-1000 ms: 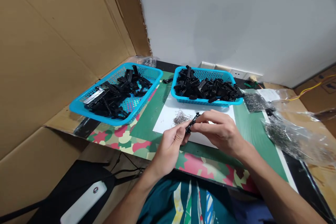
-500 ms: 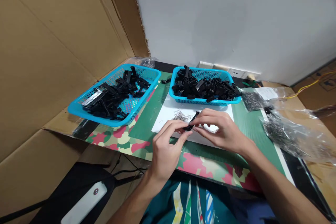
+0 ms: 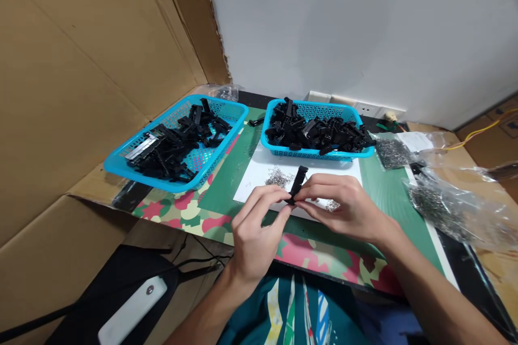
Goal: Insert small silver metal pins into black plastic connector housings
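Note:
A narrow black plastic part [image 3: 300, 179] is held upright at a slant between my two hands, above the near edge of a white sheet of paper [image 3: 251, 182]. My left hand [image 3: 259, 226] pinches its lower end between thumb and fingertips. From the right, my right hand [image 3: 342, 202] grips the same part with thumb and fingers. Where the fingertips meet, the part's lower end is mostly hidden. Just behind the hands lies a pile of small metal springs or pins [image 3: 277, 177]. More small shiny pieces [image 3: 332, 205] show beneath my right hand.
Two blue baskets, one at left [image 3: 178, 186] and one at the back [image 3: 315, 155], hold many black plastic parts. Plastic bags of metal pieces [image 3: 433, 207] lie at right. One black part [image 3: 256, 122] rests between the baskets. Cardboard [image 3: 93, 64] walls the left side.
The black part has turned, so more of its length now stands up above my fingers. Both hands keep their pinch in nearly the same place.

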Available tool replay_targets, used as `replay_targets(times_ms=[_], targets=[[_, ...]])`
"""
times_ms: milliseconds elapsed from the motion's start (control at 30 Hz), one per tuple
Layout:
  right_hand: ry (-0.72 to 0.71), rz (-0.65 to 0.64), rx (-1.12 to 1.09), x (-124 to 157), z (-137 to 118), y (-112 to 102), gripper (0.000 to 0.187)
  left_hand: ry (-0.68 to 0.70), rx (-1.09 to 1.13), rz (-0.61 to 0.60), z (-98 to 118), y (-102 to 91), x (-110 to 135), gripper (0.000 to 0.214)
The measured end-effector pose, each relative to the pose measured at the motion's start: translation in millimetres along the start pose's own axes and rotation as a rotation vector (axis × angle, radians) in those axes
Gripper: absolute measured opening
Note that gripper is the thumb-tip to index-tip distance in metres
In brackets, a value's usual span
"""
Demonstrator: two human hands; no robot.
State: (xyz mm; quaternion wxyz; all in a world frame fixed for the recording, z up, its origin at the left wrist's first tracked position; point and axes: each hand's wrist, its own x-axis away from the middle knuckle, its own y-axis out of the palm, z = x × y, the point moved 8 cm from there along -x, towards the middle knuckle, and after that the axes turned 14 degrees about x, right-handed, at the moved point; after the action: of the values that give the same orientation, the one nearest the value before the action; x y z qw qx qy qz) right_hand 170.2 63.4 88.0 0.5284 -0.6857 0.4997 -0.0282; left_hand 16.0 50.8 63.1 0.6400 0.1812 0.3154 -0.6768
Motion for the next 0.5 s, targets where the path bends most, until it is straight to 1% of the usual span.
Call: replay_targets(times_ms=[133,233,367,500], targets=[[-0.061,0.009,0.034,3.0,-4.1,-1.3,0.012,-0.022,0.005,0.006,-0.9,-1.3,-1.4,0.024],[-0.080,-0.005,0.051,5.1,-4.2,-1.0,0.012,-0.036,0.019,0.020,-1.8,-2.8,-1.9,0.023],[-0.085,-0.026,0.019,4.3,-5.1,-2.0,0.014,-0.027,0.021,0.039,-0.3,-5.4,-1.5,0.021],[-0.061,-0.024,-0.025,2.2,-4.5,-3.7,0.014,-0.020,0.033,0.032,1.4,-6.0,-1.6,0.020]])
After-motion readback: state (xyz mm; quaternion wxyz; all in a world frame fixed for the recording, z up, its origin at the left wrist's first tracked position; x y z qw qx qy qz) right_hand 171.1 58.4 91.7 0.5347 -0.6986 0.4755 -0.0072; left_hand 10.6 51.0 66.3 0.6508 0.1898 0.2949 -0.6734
